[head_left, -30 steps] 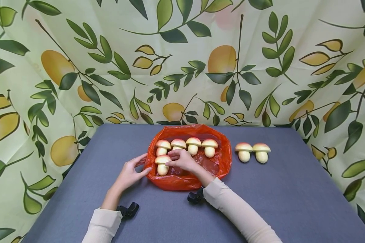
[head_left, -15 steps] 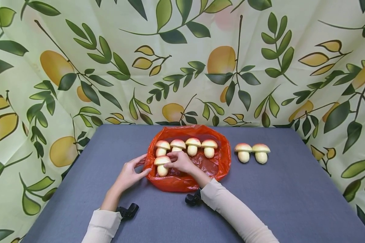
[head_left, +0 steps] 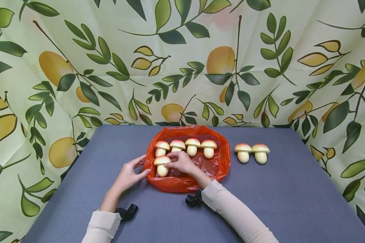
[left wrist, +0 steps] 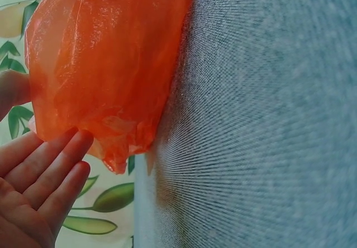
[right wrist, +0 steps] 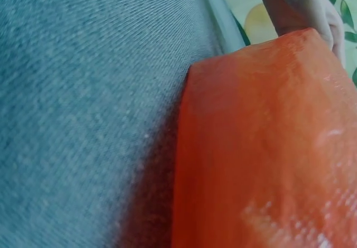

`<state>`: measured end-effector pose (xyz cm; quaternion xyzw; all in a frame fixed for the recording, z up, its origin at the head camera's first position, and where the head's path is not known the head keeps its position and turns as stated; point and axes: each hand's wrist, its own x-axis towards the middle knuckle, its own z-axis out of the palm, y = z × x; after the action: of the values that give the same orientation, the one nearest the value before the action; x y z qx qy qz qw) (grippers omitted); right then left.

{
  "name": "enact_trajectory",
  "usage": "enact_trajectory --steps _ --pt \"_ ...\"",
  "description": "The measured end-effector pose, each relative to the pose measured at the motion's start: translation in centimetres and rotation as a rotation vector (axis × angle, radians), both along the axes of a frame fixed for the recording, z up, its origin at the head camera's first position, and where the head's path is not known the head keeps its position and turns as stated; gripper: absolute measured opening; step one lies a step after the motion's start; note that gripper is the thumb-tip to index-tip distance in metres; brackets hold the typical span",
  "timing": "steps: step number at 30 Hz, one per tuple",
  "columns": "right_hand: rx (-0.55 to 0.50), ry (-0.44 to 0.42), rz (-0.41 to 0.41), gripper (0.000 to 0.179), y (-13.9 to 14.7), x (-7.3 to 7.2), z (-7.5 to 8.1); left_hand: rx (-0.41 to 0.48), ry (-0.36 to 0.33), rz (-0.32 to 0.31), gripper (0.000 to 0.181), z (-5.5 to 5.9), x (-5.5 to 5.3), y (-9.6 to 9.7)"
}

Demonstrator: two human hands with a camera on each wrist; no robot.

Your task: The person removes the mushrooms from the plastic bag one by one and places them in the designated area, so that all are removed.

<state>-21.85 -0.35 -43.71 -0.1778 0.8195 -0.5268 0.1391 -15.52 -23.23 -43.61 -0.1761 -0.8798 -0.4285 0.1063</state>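
A red plastic bag (head_left: 174, 185) stands wide on the table with its mouth turned up. Several toy mushrooms with reddish caps lie in it, including a back row ending in a mushroom (head_left: 208, 149) at the right. In the head view, my right hand (head_left: 182, 163) reaches in and pinches the front-left mushroom (head_left: 162, 166) by thumb and fingers; part of its grip is hidden. My left hand (head_left: 130, 173) rests at the bag's left side, and the left wrist view has its fingers (left wrist: 53, 172) nearly straight along the plastic. The right wrist view has mainly the bag's outside (right wrist: 262, 147).
Right of the bag, two more mushrooms stand side by side, the nearer mushroom (head_left: 243, 153) and the farther-right mushroom (head_left: 260, 153). A grey-blue cloth covers the table (head_left: 286, 202). Behind it hangs a leaf-and-fruit patterned curtain (head_left: 188, 84).
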Motion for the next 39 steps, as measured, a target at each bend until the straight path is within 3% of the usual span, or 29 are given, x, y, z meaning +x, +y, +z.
enact_trajectory --steps 16,29,39 --pt "-0.124 -0.032 -0.010 0.038 1.2 0.4 0.9 0.005 -0.003 -0.005 0.054 0.0 0.0 0.1" --pt "-0.112 -0.023 0.018 0.042 2.8 1.2 2.1 -0.020 -0.006 0.020 0.055 -0.1 0.0 0.0" --pt "-0.126 -0.008 -0.007 0.041 4.4 1.9 3.0 0.001 -0.024 0.007 0.055 0.2 0.1 0.0"
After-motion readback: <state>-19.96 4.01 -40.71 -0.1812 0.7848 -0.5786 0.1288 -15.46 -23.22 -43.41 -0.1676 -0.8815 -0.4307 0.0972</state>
